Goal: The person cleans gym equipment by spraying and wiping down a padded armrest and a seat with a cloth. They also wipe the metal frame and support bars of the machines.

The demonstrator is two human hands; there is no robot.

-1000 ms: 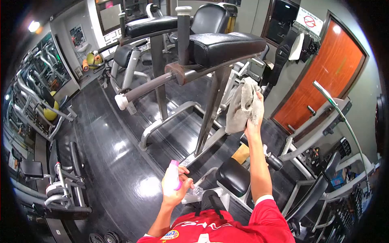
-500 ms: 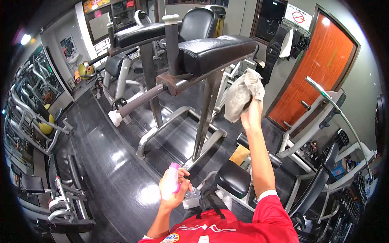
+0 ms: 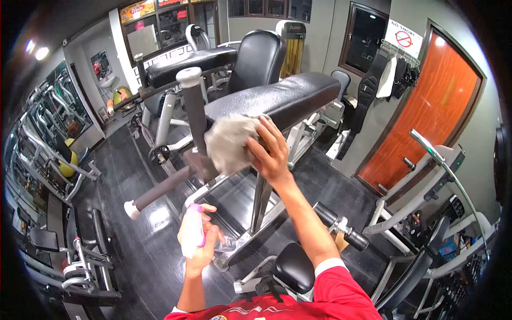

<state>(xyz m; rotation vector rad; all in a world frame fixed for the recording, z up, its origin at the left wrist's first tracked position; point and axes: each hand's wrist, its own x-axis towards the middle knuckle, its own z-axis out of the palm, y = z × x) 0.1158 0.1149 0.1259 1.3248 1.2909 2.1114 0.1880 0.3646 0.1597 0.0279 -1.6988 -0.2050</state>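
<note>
Cloth (image 3: 230, 145): a crumpled, greyish-white piece, slightly blurred, is seen just left of the centre of the frame, in front of the near, left end of a black armrest pad (image 3: 282, 98).

Right hand (image 3: 272, 154): the cloth is gripped at its right edge by bent, slightly spread fingers; the thumb is hidden. The forearm is reached up from the lower right, out of a red sleeve (image 3: 346, 290).

Cloth and pad: the cloth is placed directly left of the right fingers. No clear long axis is shown by its bunched shape, while the pad's long axis is slanted from centre left toward the upper right. Whether the pad is touched cannot be told, as the meeting place is covered.

Nearer hand: the pad is approached most closely by the right hand; the left hand (image 3: 205, 252) is set lower, left of centre.

Spray bottle (image 3: 192, 232): its white and pink head is held in the left hand, with the fingers curled around it.

Handles: an upright grip (image 3: 193, 114) is seen just left of the cloth, and a white-tipped lower handle (image 3: 162, 191) is pointed toward the lower left.

Below: a black seat (image 3: 294, 266) is seen at bottom centre.
</note>
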